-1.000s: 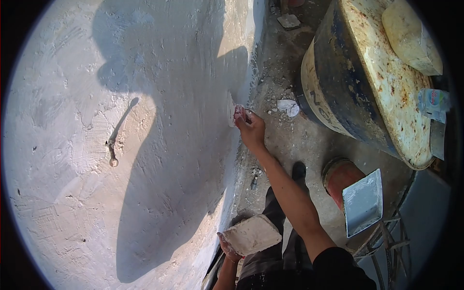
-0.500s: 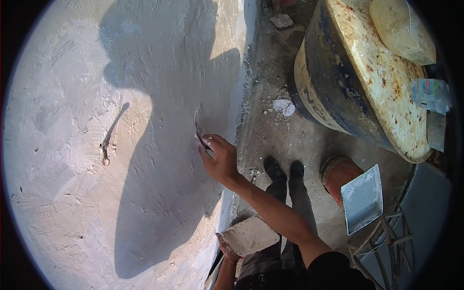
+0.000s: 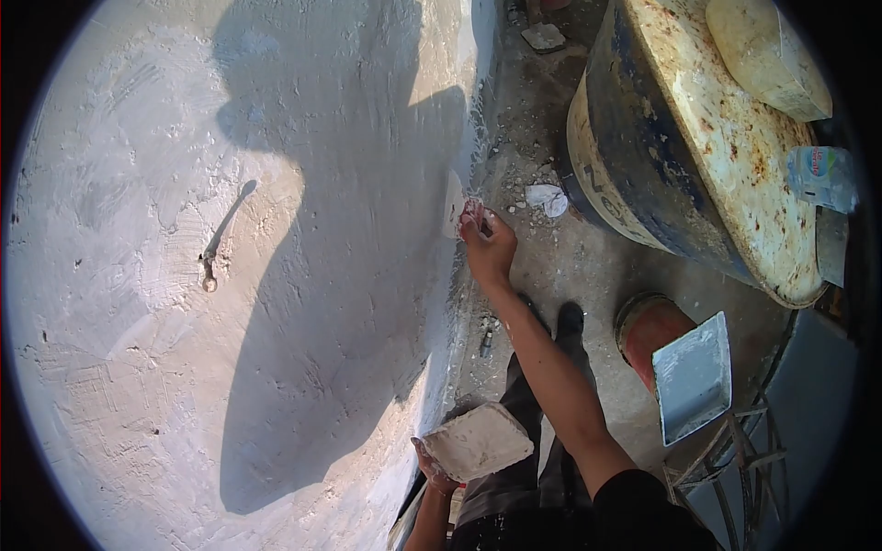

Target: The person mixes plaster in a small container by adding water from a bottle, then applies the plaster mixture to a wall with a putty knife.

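So the putty knife (image 3: pixel 454 204) is low on the plastered wall (image 3: pixel 276 386), blade flat against it right where the wall meets the floor (image 3: pixel 551 266). The right hand (image 3: pixel 489 248) is closed around its reddish handle, arm stretched well out. The left hand (image 3: pixel 430 466) is down by the body, gripping a hawk (image 3: pixel 478 443) from underneath, and the hawk is caked with pale plaster on top.

The person's shadow covers the stretch of wall around the knife. Further left, a small metal hook (image 3: pixel 209 275) sticks out of the wall, well clear of the blade. Rubble and a crumpled white scrap (image 3: pixel 548 197) lie on the floor just beside the hand, and a black shoe (image 3: pixel 570 321) is under the arm.

To the right, a big blue drum (image 3: pixel 634 174) with a rusty top crowds the narrow floor. It's carrying a pale block (image 3: pixel 767 55) and a plastic bottle (image 3: pixel 822 174). Next to it is a red bucket (image 3: pixel 643 331) with a plaster-smeared metal tray (image 3: pixel 691 376) resting across it. Can't see what's inside the bucket.
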A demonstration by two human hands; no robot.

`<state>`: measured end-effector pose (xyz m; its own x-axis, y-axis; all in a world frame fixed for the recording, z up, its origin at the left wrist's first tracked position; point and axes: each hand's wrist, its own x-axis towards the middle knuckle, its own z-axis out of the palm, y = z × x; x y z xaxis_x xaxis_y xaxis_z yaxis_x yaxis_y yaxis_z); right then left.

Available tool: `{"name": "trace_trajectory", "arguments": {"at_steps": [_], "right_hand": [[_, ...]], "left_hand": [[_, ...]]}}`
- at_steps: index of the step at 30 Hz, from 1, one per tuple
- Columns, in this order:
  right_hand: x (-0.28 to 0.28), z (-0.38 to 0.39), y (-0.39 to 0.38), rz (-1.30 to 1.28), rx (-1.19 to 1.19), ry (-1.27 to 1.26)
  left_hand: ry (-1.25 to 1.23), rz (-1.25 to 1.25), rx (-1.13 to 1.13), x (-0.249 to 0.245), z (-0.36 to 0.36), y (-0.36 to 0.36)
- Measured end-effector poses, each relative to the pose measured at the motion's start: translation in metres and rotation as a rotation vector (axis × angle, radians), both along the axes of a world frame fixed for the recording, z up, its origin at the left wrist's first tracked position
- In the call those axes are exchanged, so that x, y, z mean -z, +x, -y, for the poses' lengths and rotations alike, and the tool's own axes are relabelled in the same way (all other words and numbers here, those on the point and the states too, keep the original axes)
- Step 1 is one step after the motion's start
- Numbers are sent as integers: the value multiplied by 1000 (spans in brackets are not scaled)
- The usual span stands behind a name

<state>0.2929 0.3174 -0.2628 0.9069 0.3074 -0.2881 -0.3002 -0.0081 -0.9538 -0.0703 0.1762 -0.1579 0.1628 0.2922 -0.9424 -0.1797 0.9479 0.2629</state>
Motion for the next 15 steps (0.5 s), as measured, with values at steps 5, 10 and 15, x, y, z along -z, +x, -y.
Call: {"name": "trace_trajectory", "arguments": {"at_steps": [5, 10, 15], "right_hand": [[-41, -10, -25, 106, -192, 140], [-86, 45, -25, -138, -303, 334], [-182, 163, 24, -149, -371, 202]], "left_hand": [[61, 97, -60, 6, 1, -5], [117, 184, -108, 8, -5, 17], [90, 363, -227, -6, 3, 51]]}}
